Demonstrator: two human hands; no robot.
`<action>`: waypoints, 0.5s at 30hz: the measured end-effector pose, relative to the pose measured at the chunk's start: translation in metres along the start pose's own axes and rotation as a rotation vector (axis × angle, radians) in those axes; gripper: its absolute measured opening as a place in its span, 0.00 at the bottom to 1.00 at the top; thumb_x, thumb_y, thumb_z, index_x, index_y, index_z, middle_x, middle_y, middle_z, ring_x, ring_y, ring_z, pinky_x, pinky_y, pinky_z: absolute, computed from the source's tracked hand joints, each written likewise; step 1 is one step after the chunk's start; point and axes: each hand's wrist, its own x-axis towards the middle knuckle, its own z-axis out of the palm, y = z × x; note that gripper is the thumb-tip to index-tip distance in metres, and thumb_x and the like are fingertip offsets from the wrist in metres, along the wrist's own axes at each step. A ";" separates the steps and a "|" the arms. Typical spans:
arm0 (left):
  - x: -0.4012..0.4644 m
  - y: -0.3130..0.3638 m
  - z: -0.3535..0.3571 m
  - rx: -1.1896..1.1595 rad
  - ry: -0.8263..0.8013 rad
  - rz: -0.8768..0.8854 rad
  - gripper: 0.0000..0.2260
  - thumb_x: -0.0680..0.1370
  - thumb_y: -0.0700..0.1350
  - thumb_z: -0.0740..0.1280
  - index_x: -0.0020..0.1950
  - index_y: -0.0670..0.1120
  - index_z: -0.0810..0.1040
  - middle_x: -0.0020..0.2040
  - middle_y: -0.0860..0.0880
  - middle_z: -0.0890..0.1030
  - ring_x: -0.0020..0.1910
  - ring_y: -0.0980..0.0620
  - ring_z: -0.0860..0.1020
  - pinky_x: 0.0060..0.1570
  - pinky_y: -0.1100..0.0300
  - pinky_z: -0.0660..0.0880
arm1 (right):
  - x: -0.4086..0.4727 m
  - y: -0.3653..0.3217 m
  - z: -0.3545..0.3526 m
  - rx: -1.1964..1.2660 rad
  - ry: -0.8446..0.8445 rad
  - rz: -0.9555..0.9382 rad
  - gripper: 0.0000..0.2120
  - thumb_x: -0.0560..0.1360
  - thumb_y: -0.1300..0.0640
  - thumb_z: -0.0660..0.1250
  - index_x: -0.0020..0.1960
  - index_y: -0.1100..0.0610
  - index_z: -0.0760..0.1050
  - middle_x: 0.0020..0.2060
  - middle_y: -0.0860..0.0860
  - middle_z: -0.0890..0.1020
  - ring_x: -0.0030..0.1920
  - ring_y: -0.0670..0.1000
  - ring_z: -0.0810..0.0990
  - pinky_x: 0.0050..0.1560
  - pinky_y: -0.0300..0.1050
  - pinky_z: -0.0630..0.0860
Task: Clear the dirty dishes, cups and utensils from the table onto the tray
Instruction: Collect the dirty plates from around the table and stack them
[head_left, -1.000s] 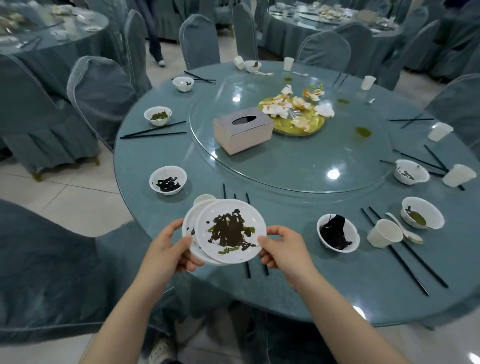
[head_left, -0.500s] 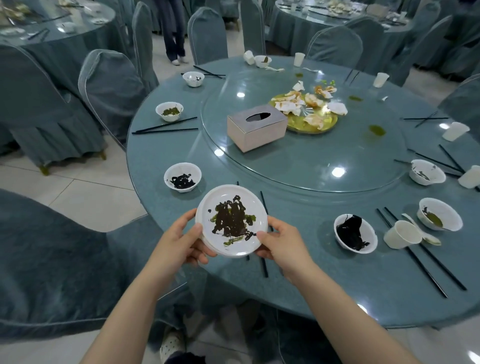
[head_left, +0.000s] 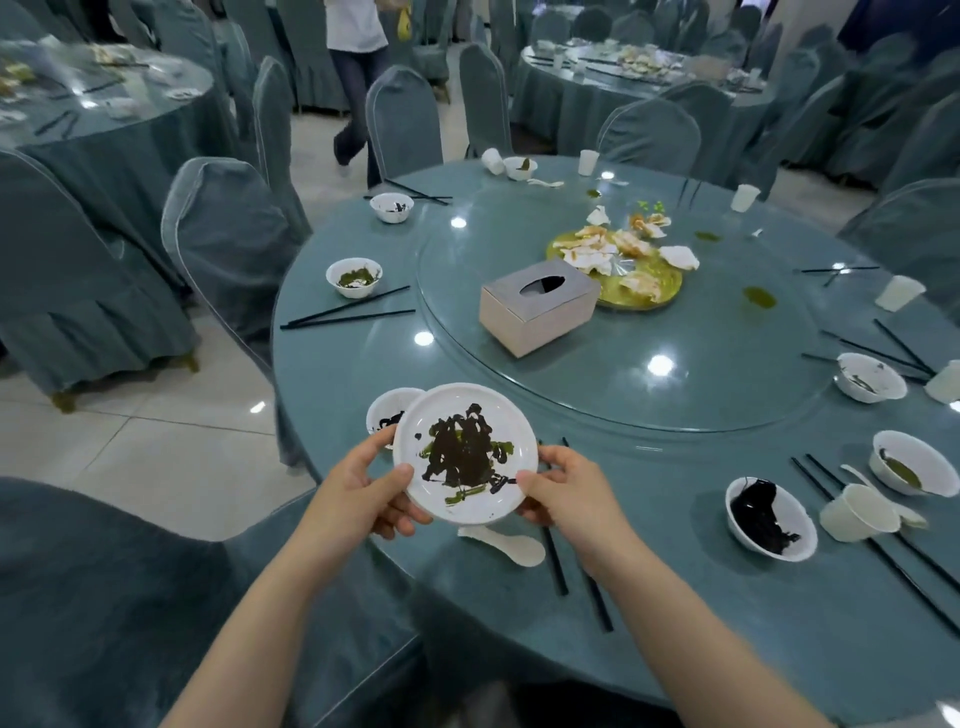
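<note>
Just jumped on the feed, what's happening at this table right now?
A person is clearing a round banquet table. Both hands hold a dirty white plate smeared with dark sauce: the left hand grips its left rim, the right hand its right rim, lifted above the near table edge. A white spoon and black chopsticks lie just below it. Several dirty bowls, paper cups and more chopsticks remain around the table. No tray is in view.

Two bare forearms, sleeveless to the frame's edge, no jewellery
</note>
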 end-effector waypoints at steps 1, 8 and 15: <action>0.004 0.004 -0.007 0.012 -0.008 0.002 0.16 0.80 0.44 0.63 0.62 0.64 0.69 0.37 0.37 0.84 0.27 0.49 0.79 0.26 0.63 0.72 | 0.002 -0.003 0.006 -0.005 0.002 0.002 0.08 0.77 0.64 0.63 0.55 0.56 0.73 0.37 0.56 0.84 0.30 0.48 0.78 0.29 0.38 0.75; 0.030 0.024 -0.026 0.056 -0.112 0.036 0.16 0.81 0.43 0.62 0.58 0.65 0.72 0.36 0.38 0.83 0.26 0.50 0.78 0.26 0.64 0.72 | 0.010 -0.008 0.029 0.041 0.068 0.041 0.09 0.78 0.65 0.58 0.54 0.54 0.69 0.28 0.56 0.81 0.24 0.50 0.75 0.23 0.39 0.70; 0.047 0.028 -0.017 0.058 -0.177 -0.020 0.12 0.82 0.45 0.59 0.62 0.59 0.72 0.40 0.40 0.84 0.27 0.49 0.78 0.27 0.63 0.72 | 0.026 0.010 0.012 0.120 0.255 0.065 0.10 0.74 0.66 0.59 0.52 0.55 0.69 0.24 0.54 0.79 0.21 0.48 0.72 0.21 0.37 0.65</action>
